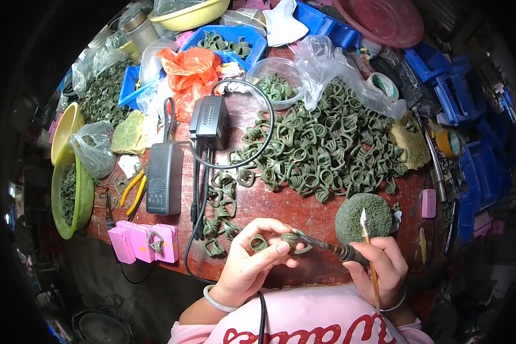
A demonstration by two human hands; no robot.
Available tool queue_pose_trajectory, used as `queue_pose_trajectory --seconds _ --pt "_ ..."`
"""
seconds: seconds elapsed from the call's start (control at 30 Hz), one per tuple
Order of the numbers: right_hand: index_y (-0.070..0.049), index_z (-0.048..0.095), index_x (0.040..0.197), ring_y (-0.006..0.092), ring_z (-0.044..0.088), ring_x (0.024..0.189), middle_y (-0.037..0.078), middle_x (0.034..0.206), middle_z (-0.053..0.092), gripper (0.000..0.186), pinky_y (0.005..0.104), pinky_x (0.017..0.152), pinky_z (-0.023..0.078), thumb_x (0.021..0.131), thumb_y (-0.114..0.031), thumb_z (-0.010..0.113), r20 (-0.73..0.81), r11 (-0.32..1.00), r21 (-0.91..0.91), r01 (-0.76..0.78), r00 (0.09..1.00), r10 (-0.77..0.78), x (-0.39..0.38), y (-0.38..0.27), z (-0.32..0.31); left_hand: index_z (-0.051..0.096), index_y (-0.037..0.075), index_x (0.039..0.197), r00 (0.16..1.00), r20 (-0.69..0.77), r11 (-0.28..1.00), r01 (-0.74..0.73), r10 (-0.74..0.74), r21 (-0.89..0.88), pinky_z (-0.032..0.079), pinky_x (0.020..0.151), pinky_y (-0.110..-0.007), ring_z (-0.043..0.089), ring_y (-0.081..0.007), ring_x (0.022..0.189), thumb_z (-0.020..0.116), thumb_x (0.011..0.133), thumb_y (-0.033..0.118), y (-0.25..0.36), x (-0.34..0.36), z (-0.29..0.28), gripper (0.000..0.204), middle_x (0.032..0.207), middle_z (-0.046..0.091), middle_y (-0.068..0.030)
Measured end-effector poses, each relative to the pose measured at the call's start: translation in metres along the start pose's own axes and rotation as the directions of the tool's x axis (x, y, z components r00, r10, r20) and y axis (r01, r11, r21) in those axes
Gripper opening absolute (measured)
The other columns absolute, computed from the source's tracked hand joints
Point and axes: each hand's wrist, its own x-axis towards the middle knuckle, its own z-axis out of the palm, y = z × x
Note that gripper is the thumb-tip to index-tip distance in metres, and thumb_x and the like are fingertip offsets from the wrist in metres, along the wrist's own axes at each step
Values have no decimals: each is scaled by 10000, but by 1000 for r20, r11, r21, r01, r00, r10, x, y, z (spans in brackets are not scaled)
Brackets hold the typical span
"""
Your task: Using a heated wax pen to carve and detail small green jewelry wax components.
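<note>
While the left grip (pixel 249 264) is pinching two green rings (pixel 290 238) at five o'clock, fingers nearly together, the right grip (pixel 384 266) is curling snugly round a dark-handled tool (pixel 352 255) and a wooden-handled tool (pixel 372 274). At least three containers are holding more rings: a blue tray (pixel 257 53) and a clear tub (pixel 258 71) towards twelve, a lime basin (pixel 86 198) at nine. At two, an uncountable heap (pixel 338 143) is covering the desk (pixel 269 206); a clear bag (pixel 327 63) is overlapping its far edge, a black cable (pixel 273 123) its left. Two black boxes (pixel 163 189) are standing between nine and eleven, three pink blocks (pixel 140 243) at eight.
</note>
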Motion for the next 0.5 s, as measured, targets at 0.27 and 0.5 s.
queue_pose_trajectory --seconds 0.27,0.5 --pt "10 676 1042 196 603 658 95 874 549 337 295 540 497 789 -171 805 -21 998 -9 54 998 -54 -1 2 -2 540 -1 1139 1000 -1 1000 2 -2 27 590 778 -318 662 -213 1013 626 916 -7 -3 0 -1 239 1056 657 -149" --pt "9 675 1055 179 592 656 91 892 547 335 284 546 495 797 -164 802 -6 997 22 74 997 -73 -1 4 -1 553 -8 1125 998 -27 987 -51 56 155 600 787 -327 631 -185 999 640 890 -52 -4 -1 0 255 1094 616 -130"
